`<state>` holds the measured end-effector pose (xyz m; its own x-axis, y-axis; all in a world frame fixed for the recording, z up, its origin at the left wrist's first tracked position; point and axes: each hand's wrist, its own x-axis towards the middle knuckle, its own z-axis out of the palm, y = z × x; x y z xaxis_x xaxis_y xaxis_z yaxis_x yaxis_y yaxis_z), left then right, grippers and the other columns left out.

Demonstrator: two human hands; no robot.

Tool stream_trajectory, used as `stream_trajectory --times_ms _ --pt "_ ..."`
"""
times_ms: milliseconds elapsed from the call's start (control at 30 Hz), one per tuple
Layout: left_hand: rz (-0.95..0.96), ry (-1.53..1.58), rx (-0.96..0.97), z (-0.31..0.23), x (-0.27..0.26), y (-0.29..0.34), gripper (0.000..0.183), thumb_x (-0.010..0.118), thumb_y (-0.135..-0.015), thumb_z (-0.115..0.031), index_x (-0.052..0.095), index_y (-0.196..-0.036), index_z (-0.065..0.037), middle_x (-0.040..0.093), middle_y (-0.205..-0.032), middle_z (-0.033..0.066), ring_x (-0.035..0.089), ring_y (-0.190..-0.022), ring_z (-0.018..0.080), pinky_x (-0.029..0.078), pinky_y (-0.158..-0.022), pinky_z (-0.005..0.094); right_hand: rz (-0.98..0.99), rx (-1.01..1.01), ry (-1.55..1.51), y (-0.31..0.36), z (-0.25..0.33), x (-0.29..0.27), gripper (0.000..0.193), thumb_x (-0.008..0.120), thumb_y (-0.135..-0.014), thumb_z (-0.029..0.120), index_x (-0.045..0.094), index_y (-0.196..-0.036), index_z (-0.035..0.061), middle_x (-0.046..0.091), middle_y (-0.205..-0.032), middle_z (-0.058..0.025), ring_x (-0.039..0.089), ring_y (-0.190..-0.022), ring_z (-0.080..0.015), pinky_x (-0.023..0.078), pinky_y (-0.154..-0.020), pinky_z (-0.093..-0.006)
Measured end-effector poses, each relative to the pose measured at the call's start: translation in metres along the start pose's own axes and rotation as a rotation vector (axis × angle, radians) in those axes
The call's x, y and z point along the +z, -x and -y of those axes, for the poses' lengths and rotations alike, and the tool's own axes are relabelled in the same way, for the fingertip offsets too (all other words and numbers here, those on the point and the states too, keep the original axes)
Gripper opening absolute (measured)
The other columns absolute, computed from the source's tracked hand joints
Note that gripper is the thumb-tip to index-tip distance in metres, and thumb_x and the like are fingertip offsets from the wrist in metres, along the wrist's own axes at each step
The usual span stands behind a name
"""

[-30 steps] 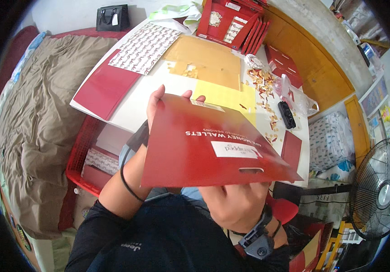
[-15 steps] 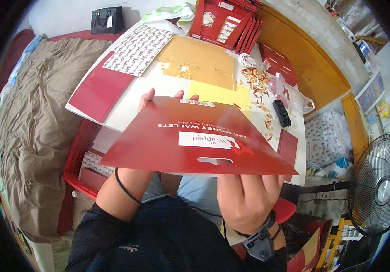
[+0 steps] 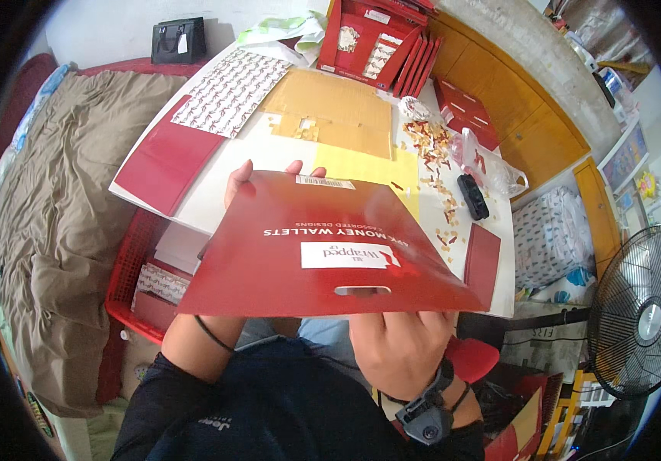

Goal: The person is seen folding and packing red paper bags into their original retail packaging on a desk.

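Observation:
A flat red cardboard package (image 3: 323, 223), with a white label, a barcode sticker on its far edge and a slotted hang hole near me, is held up over the table's front edge. My left hand (image 3: 238, 181) supports it from beneath; its thumb and fingertips show at the far edge and the palm is hidden. At the near edge, my right hand (image 3: 401, 347) has bent fingers reaching up behind the card, their tips out of sight. What lies under the package is hidden.
On the white table (image 3: 257, 165) lie red card sheets (image 3: 169, 157), a patterned sheet (image 3: 230, 88), brown card (image 3: 338, 107), a yellow sheet (image 3: 376, 165), scattered small pieces (image 3: 434, 146) and a black case (image 3: 473, 197). Red display boxes (image 3: 361, 46) stand behind. A red basket (image 3: 127, 261) sits lower left, a fan (image 3: 645, 315) right.
The package has come a little closer to me and to the left, with its near edge lower. My right hand has shifted left with it, still at the near edge.

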<state>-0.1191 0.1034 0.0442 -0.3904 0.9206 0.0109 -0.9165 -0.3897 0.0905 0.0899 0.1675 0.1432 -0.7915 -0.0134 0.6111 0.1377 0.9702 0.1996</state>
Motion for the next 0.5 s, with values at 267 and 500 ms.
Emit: stream_trajectory --times_ms 267,500 --pt "-0.035 -0.050 0.043 0.006 0.009 0.008 0.068 0.054 -0.086 -0.058 0.046 -0.128 -0.006 0.047 -0.134 0.0217 0.044 -0.127 0.0420 0.038 -0.103 0.0609 -0.011 0.004 -0.022 -0.007 0.001 0.006 0.016 0.065 -0.083 0.019 0.066 -0.094 0.0070 0.063 -0.097 -0.0071 0.059 -0.096 -0.0243 0.046 -0.087 -0.0419" --pt "0.069 -0.137 0.175 0.018 -0.009 0.006 0.077 0.040 -0.086 -0.076 0.058 -0.116 -0.006 0.060 -0.119 0.0155 0.050 -0.119 0.0340 0.033 -0.106 0.0570 0.011 0.090 -0.033 -0.018 -0.026 -0.010 0.025 0.065 -0.077 0.011 0.061 -0.101 0.0038 0.061 -0.089 -0.0091 0.059 -0.083 -0.0265 0.047 -0.073 -0.0405"
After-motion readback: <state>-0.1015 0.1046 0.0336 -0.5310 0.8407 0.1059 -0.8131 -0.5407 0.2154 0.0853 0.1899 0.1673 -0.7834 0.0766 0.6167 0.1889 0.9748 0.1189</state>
